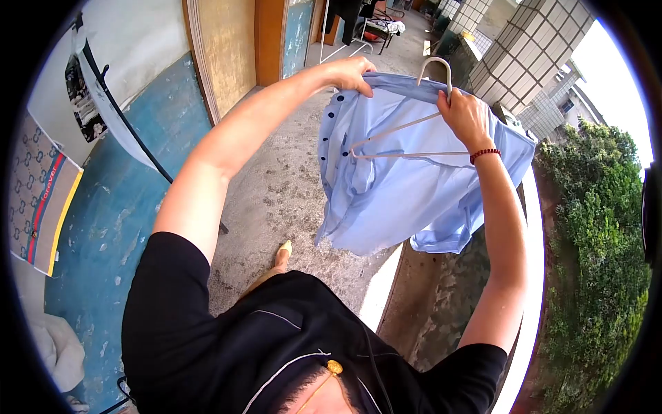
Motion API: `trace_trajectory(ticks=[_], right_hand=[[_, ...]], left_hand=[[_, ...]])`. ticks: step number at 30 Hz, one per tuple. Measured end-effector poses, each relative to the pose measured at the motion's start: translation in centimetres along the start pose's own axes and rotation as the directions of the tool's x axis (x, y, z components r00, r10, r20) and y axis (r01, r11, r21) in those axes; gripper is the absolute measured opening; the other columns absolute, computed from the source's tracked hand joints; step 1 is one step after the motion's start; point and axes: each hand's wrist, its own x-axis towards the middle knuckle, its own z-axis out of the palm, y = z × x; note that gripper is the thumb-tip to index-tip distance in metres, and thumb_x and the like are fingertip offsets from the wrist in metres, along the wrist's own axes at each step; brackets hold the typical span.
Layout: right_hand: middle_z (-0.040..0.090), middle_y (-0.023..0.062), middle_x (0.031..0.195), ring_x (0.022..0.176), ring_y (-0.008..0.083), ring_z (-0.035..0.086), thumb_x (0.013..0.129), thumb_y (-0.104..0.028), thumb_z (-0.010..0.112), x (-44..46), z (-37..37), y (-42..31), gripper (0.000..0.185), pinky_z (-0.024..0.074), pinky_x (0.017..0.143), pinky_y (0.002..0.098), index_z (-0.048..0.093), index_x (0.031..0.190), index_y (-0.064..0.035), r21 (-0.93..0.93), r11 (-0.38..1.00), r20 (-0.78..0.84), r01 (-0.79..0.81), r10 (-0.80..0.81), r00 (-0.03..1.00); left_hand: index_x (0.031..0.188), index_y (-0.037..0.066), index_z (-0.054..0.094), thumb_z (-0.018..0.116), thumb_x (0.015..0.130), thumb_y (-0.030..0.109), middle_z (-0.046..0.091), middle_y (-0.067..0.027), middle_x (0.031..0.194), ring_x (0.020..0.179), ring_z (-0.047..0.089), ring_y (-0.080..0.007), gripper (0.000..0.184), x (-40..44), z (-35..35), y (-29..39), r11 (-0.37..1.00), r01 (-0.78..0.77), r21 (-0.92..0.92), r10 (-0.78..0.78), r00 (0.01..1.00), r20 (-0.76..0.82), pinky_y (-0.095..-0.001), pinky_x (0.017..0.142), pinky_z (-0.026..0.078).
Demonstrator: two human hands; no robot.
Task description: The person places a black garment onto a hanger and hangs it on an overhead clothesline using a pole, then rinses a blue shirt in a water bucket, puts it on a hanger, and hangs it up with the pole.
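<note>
A light-blue button-up shirt (407, 200) hangs spread in front of me, dark buttons running down its left edge. My left hand (353, 76) is closed on the shirt's upper left edge. Inside the shirt sits a pale clothes hanger (393, 154), its curved hook rising above the collar. My right hand (466, 119), with a dark red bead bracelet on the wrist, is closed around the hanger near the base of the hook, against the shirt's upper edge. Part of the hanger is hidden by that hand and the cloth.
Along the left runs a blue and white wall (117, 207) with hanging cloths and a dark pole. A low ledge (427, 290) borders the walkway on the right, with green bushes (600, 228) beyond. Farther ahead stand a tiled pillar (527, 52) and a white rack (345, 48).
</note>
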Motion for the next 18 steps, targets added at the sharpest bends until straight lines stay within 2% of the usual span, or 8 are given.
trace_trajectory(ticks=[4, 7, 8, 10, 11, 13, 16, 18], right_hand=[[0.054, 0.0158, 0.052, 0.051, 0.0308, 0.056, 0.079, -0.029, 0.048, 0.2, 4.4, 3.1, 0.033, 0.0456, 0.051, 0.0406, 0.055, 0.060, -0.0029, -0.085, 0.991, 0.081, -0.105, 0.112, 0.990], [0.055, 0.0160, 0.053, 0.051, 0.0304, 0.057, 0.078, -0.030, 0.049, 1.5, 7.4, 5.3, 0.033, 0.0460, 0.050, 0.0408, 0.057, 0.060, -0.0031, -0.178, 0.969, 0.099, -0.172, 0.191, 0.976], [0.055, 0.0158, 0.052, 0.050, 0.0305, 0.056, 0.078, -0.030, 0.049, 2.1, 8.5, 6.1, 0.033, 0.0458, 0.049, 0.0407, 0.056, 0.059, -0.0031, -0.201, 0.966, 0.093, -0.163, 0.184, 0.978], [0.054, 0.0152, 0.051, 0.049, 0.0298, 0.056, 0.078, -0.029, 0.049, 3.3, 10.5, 7.4, 0.033, 0.0460, 0.048, 0.0400, 0.055, 0.059, -0.0036, -0.238, 0.958, 0.112, -0.157, 0.188, 0.976], [0.054, 0.0152, 0.051, 0.049, 0.0298, 0.056, 0.078, -0.029, 0.049, 4.1, 11.5, 8.1, 0.033, 0.0460, 0.048, 0.0400, 0.055, 0.059, -0.0036, -0.251, 0.954, 0.116, -0.165, 0.199, 0.973], [0.055, 0.0145, 0.051, 0.048, 0.0290, 0.056, 0.078, -0.028, 0.050, 5.5, 13.6, 9.2, 0.031, 0.0461, 0.047, 0.0395, 0.055, 0.059, -0.0044, -0.294, 0.939, 0.149, -0.178, 0.230, 0.962], [0.055, 0.0139, 0.051, 0.048, 0.0286, 0.057, 0.079, -0.029, 0.050, 7.2, 16.5, 11.0, 0.031, 0.0465, 0.047, 0.0389, 0.055, 0.059, -0.0050, -0.357, 0.918, 0.169, -0.171, 0.244, 0.955], [0.056, 0.0142, 0.052, 0.050, 0.0283, 0.058, 0.079, -0.029, 0.051, 8.5, 18.1, 12.2, 0.031, 0.0469, 0.047, 0.0379, 0.057, 0.061, -0.0047, -0.392, 0.895, 0.166, -0.212, 0.295, 0.941]], left_hand=[[0.087, -0.001, 0.055, 0.066, 0.062, 0.020, 0.057, -0.0112, 0.077, 0.073, 0.053, -0.0218, 0.035, 5.3, 1.3, -2.4, 0.994, -0.106, -0.011, 0.106, 0.994, 0.035, -0.0314, 0.064, 0.042], [0.089, -0.002, 0.054, 0.065, 0.061, 0.017, 0.058, -0.0151, 0.081, 0.077, 0.055, -0.0274, 0.036, 9.9, 1.2, -4.3, 0.949, -0.261, 0.175, 0.249, 0.964, 0.092, -0.0338, 0.067, 0.043], [0.089, -0.002, 0.054, 0.065, 0.061, 0.017, 0.058, -0.0151, 0.081, 0.077, 0.055, -0.0274, 0.036, 11.4, 0.8, -4.7, 0.948, -0.276, 0.162, 0.262, 0.960, 0.099, -0.0338, 0.067, 0.043], [0.089, -0.002, 0.054, 0.063, 0.061, 0.012, 0.057, -0.0169, 0.083, 0.081, 0.055, -0.0309, 0.032, 14.4, 0.0, -5.8, 0.914, -0.307, 0.264, 0.241, 0.936, 0.256, -0.0367, 0.069, 0.044], [0.089, -0.002, 0.054, 0.063, 0.061, 0.012, 0.057, -0.0169, 0.083, 0.081, 0.055, -0.0309, 0.032, 16.2, -0.3, -6.6, 0.912, -0.321, 0.256, 0.254, 0.931, 0.263, -0.0367, 0.069, 0.044], [0.088, -0.001, 0.052, 0.059, 0.062, 0.006, 0.057, -0.0171, 0.083, 0.083, 0.055, -0.0321, 0.028, 18.7, -1.0, -7.6, 0.832, -0.360, 0.422, 0.261, 0.925, 0.276, -0.0386, 0.069, 0.044], [0.091, 0.000, 0.050, 0.057, 0.063, 0.004, 0.057, -0.0176, 0.083, 0.084, 0.054, -0.0334, 0.030, 21.5, -2.0, -7.9, 0.779, -0.349, 0.521, 0.240, 0.933, 0.267, -0.0394, 0.069, 0.045], [0.093, -0.002, 0.047, 0.055, 0.063, 0.003, 0.056, -0.0187, 0.082, 0.083, 0.054, -0.0340, 0.032, 23.3, -2.2, -8.9, 0.768, -0.388, 0.510, 0.281, 0.919, 0.276, -0.0397, 0.068, 0.044]])
